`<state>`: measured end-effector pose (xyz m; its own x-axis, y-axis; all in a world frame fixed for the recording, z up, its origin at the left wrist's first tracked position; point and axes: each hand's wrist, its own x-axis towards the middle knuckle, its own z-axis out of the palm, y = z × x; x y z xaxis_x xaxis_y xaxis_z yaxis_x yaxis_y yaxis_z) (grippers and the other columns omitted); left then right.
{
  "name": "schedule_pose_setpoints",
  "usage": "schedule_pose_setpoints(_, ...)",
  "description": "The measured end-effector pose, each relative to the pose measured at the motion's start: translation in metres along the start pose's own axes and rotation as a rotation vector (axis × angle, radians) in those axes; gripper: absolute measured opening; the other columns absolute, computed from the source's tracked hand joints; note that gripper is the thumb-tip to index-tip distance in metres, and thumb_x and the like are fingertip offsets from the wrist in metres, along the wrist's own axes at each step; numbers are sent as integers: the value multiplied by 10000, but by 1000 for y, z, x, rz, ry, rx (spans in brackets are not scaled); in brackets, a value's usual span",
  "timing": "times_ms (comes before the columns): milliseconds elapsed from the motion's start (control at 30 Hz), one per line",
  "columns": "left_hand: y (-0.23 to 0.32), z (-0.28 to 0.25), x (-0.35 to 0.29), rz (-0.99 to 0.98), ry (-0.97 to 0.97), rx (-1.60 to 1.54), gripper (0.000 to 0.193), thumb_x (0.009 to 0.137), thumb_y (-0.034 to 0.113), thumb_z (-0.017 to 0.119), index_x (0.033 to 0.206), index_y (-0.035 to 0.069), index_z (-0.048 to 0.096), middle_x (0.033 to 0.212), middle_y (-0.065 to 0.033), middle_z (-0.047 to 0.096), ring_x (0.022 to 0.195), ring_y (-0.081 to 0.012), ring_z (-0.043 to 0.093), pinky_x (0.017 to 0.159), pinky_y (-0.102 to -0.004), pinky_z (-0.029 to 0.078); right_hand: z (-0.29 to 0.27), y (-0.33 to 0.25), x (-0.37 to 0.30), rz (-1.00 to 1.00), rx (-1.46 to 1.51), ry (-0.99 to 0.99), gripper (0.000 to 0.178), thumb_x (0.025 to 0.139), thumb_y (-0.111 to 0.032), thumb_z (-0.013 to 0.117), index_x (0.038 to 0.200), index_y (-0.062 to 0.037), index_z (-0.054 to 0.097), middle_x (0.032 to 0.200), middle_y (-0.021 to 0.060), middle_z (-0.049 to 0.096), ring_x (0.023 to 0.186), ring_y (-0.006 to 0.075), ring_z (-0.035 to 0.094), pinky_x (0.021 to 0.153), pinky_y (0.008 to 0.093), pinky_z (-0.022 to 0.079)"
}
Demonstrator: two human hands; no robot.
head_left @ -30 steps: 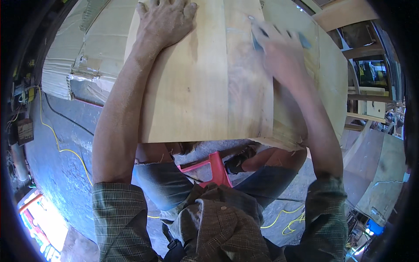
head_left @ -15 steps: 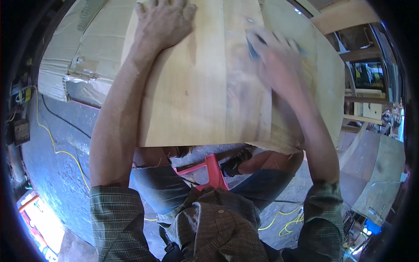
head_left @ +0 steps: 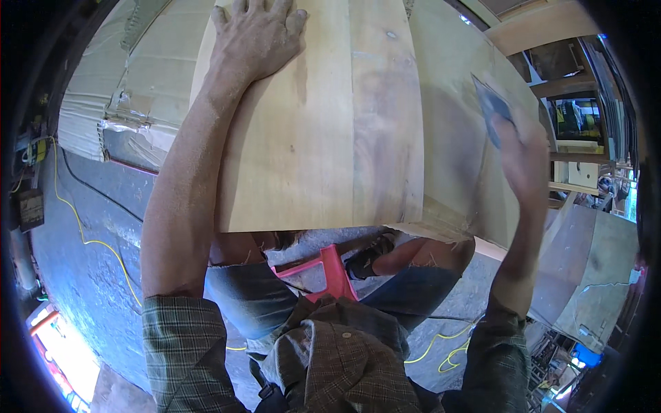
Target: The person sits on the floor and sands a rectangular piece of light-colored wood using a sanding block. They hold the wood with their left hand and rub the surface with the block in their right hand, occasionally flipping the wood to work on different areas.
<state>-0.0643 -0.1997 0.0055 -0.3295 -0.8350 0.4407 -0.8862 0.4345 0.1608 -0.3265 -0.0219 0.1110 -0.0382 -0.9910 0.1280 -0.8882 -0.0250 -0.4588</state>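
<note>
A pale wooden panel [head_left: 296,158] made of joined boards extends over my lap, with a small knot and a greyish patch on its right-hand board. My left hand [head_left: 258,41] lies flat on the panel's upper left part, fingers spread, holding nothing. Off to the right of the panel, my right hand [head_left: 525,155] is closed round a thin blue-grey sheet [head_left: 491,107] that looks like sandpaper. This hand is somewhat blurred. The sheet is over the cardboard-coloured surface [head_left: 447,103] beside the panel; I cannot tell whether it touches it.
Flattened cardboard [head_left: 162,76] covers the area left of the panel. A pink plastic stool [head_left: 335,272] shows between my legs. Yellow cable [head_left: 86,241] runs over the grey floor [head_left: 82,193]. Wooden frames and shelving [head_left: 578,89] stand at the right.
My right hand has moved right with the blue-grey sheet, off the panel's right-hand board, baring the knot and greyish patch. My left hand stays in place.
</note>
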Motion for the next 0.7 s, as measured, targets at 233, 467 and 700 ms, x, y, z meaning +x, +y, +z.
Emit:
schedule_pose_setpoints(233, 12, -21, 4, -12, -122, -83, 470, 929, 352, 413, 1279, 47, 485, 1344, -289, 415, 1278, -465, 341, 1052, -608, 241, 52, 22, 21, -332, -391, 57, 550, 803, 8, 502, 1320, -178, 523, 1226, 88, 563, 1032, 345, 567, 895, 414, 464)
schedule_pose_setpoints(467, 11, -11, -1, -14, -28, 1, 476, 927, 347, 414, 1291, 48, 480, 1341, -285, 419, 1280, -449, 347, 1057, -596, 238, 68, 33, 19, -266, -192, -27, 630, 768, 67, 539, 1323, -231, 531, 1284, 88, 509, 1079, 319, 556, 924, 397, 461)
schedule_pose_setpoints(700, 13, -14, -1, -24, -53, -14, 443, 926, 333, 416, 1260, 52, 492, 1323, -278, 426, 1269, -450, 354, 1049, -602, 247, 76, 46, 12, -350, -232, 62, 644, 757, 84, 526, 1307, -250, 547, 1285, 95, 523, 1105, 328, 547, 932, 392, 460)
